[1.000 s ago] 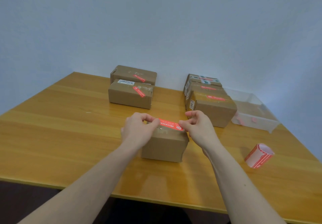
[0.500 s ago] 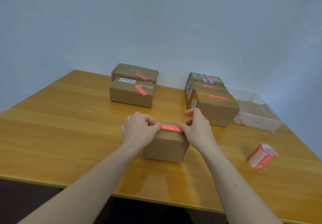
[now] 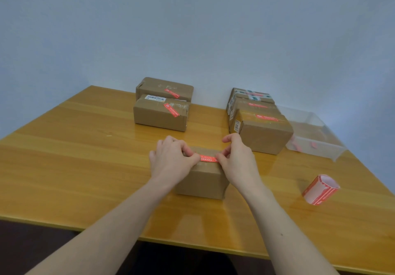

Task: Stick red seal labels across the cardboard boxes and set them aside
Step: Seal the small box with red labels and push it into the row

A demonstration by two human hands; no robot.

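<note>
Near box (image 3: 201,176) sits on the worktop (image 3: 70,163), front centre. Red seal label (image 3: 208,158) lies across its top, along the near edge. Left hand (image 3: 171,160) and right hand (image 3: 237,160), fingers curled, each pinch one end of the label.

Risks, judged:
- Ends released unevenly: label sets skewed or wrinkles.
- Label so close to the near edge: may not bridge the flap seam, hidden under the hands.
- Pressing off-centre: light box could slide.

Sealed boxes (image 3: 161,114) stand behind the near box; label roll (image 3: 320,189) right of it.
</note>
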